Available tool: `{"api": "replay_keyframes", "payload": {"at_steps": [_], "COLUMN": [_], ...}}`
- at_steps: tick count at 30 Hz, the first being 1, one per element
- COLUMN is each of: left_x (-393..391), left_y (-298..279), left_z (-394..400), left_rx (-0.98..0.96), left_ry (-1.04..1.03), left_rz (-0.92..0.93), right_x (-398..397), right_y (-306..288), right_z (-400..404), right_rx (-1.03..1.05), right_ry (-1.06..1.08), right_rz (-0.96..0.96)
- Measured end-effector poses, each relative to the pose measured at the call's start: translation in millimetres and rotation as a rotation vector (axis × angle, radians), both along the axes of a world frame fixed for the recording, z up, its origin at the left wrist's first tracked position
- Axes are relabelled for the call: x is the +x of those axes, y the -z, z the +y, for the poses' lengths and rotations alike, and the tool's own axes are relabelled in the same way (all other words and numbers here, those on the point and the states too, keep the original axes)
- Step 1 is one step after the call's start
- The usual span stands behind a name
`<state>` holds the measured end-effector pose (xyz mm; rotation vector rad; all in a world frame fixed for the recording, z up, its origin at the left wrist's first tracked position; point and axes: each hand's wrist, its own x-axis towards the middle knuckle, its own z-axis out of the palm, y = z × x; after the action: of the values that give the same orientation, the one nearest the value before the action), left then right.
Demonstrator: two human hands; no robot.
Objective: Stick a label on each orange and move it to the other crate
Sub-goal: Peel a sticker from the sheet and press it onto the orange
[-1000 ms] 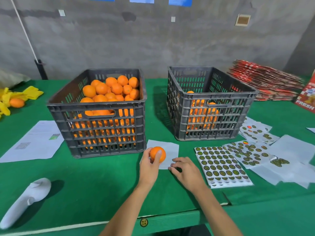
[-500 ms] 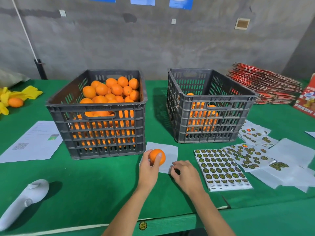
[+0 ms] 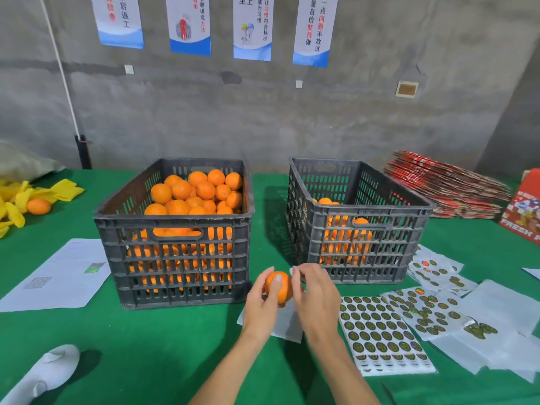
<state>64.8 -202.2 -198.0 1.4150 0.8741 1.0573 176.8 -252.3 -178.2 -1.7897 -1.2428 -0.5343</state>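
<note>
Holding a small round orange (image 3: pixel 279 287) in the left hand (image 3: pixel 261 305), fingers and thumb curled round it, just above a white paper sheet (image 3: pixel 285 325) lying on the green cloth-covered table (image 3: pixel 175 346). Bringing the right hand (image 3: pixel 317 296) against the fruit's right side — fingertips (image 3: pixel 295 271) touching or nearly touching the peel near its top; cannot tell whether a label is pinched between them, nor whether this hand is gripping anything.

Sitting behind the hands: two dark grey slotted plastic crates. Left crate (image 3: pixel 175 258) heaped with oranges up to the rim. Right crate (image 3: pixel 359 249) holding a shallower layer of oranges, showing through the side slots. Held orange positioned in front of the gap between the two crates, nearer the right one.

Lying right of the hands: a white backing sheet of round dark-and-gold stickers (image 3: pixel 380 331), just beside the right wrist, with further sticker sheets (image 3: pixel 423 311) and blank white sheets overlapping farther right.

Resting elsewhere — a printed white paper (image 3: pixel 58 276) left of the full crate, a white handheld device (image 3: pixel 41 372) at the near left corner, a lone orange among yellow foam nets (image 3: pixel 17 200) at far left, a stack of flattened red cartons (image 3: pixel 447 188) at back right.
</note>
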Motion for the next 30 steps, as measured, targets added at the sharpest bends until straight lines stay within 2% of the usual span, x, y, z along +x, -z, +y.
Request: {"api": "replay_keyframes", "payload": {"at_steps": [2,5,9,14,18,25,28,30], "left_x": [1.9,0.6,0.0,7.3,18.2,47.5,60.2,66.2], "left_y": [-25.0,-52.1,-77.6,-112.9,-141.8,-198.8,-218.7,-224.5], "left_z": [1.0,5.2,14.2,22.9,40.1,85.2,107.3,120.3], "left_rx": [0.027,0.044,0.003,0.049,0.090,0.098,0.148,0.223], "left_ry": [0.019,0.043,0.059,0.071,0.057,0.193,0.263,0.264], "left_rz": [-0.050,-0.098,-0.152,-0.201,-0.181,-0.195,-0.153,-0.055], "right_x": [1.1,5.3,6.3,8.3,14.2,47.7,70.2,84.4], "right_y": [-14.8,-32.0,-49.4,-74.0,-99.6,-152.4,-166.6,-170.9], "right_z": [3.2,2.1,-0.9,1.6,16.1,60.5,83.4,96.1], "right_rx": [0.086,0.176,0.190,0.146,0.145,0.176,0.177,0.123], "right_ry": [-0.051,-0.177,-0.290,-0.431,-0.430,-0.248,-0.185,-0.139], "right_rz": [-0.120,-0.143,-0.202,-0.101,-0.083,-0.298,-0.315,-0.302]}}
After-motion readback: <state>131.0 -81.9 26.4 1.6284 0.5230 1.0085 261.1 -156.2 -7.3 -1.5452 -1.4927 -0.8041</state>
